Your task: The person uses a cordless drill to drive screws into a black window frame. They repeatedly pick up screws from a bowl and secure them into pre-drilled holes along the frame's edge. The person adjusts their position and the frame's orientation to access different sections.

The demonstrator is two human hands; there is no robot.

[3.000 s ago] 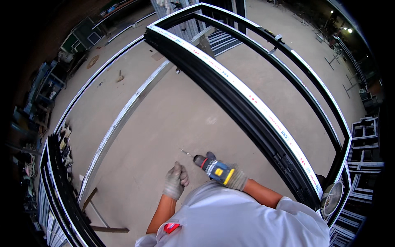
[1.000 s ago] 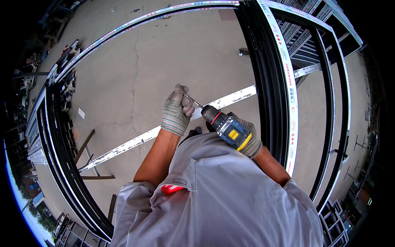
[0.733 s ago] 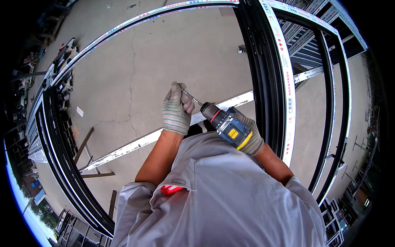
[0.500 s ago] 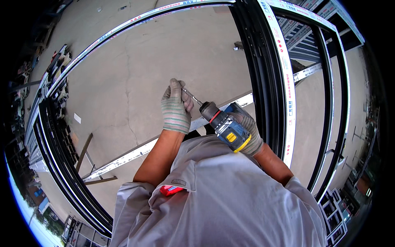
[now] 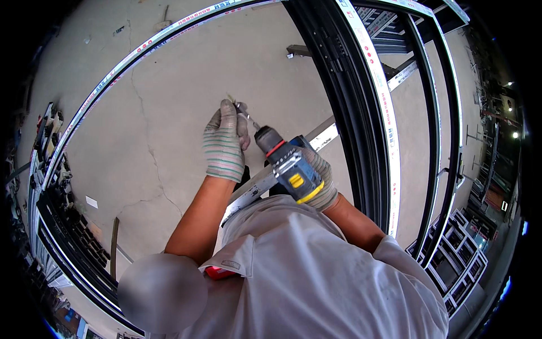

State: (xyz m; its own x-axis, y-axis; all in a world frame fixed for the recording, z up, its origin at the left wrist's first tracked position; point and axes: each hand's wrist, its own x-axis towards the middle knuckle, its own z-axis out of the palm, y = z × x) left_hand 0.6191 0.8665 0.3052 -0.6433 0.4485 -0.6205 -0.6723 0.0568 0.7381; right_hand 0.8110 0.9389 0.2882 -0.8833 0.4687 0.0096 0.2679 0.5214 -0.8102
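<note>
My right hand wears a grey knit glove and grips a blue, black and yellow cordless drill. From its chuck a metal bit slants up toward my left hand. That hand, in a striped glove, is closed in a pinch at the bit's end. A small, thin screw-like piece pokes out past its fingertips; its exact shape is too small to tell. Both hands are held over the floor in front of my body, inside a large black frame edged with printed protective film.
The frame's far rail curves across the top, and its black left side runs down beside me. A white-painted bar crosses under my hands. Several more frames stand at right. The concrete floor is cracked.
The whole view has shifted, so my hands and the drill appear farther left. The thin piece now shows above my left fingertips. Both hands keep their grips.
</note>
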